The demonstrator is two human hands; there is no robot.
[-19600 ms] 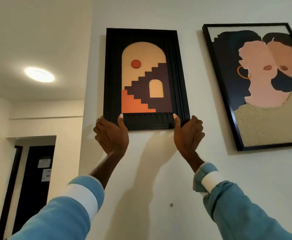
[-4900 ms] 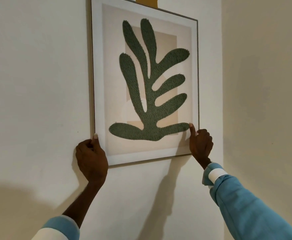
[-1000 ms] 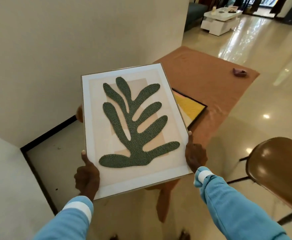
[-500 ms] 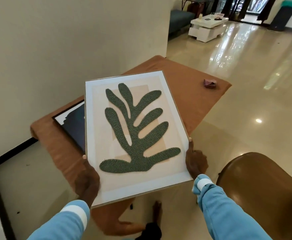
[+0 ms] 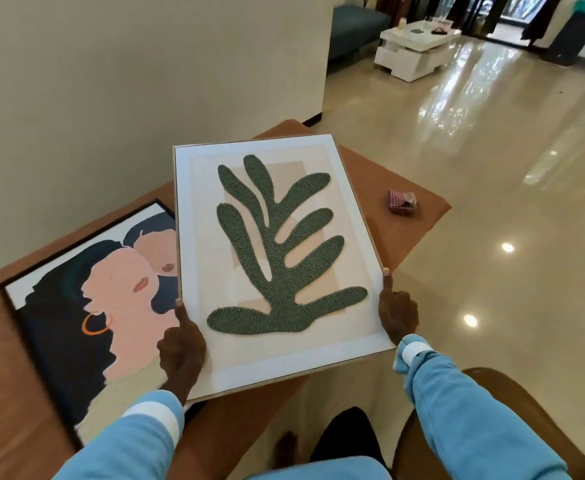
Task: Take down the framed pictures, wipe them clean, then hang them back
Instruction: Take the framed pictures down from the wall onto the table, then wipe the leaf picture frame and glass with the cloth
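Both sides of leaf picture held: left grip, right grip.

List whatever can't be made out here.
Head view:
Portrait: right side hidden behind the leaf picture, near edge under the left sleeve.
Fingertips of left hand and right hand: under the leaf picture; only thumbs show.
Coffee table items: too small.
Chair: cut off by the picture's edge.

On the worktop, the portrait picture lies flat toward its left end and a crumpled cloth sits near its far right corner. The leaf picture is held over the worktop's middle, perhaps clear of it, with the left hand and right hand at its side edges. A chair stands off the near right side, and the wall is behind.
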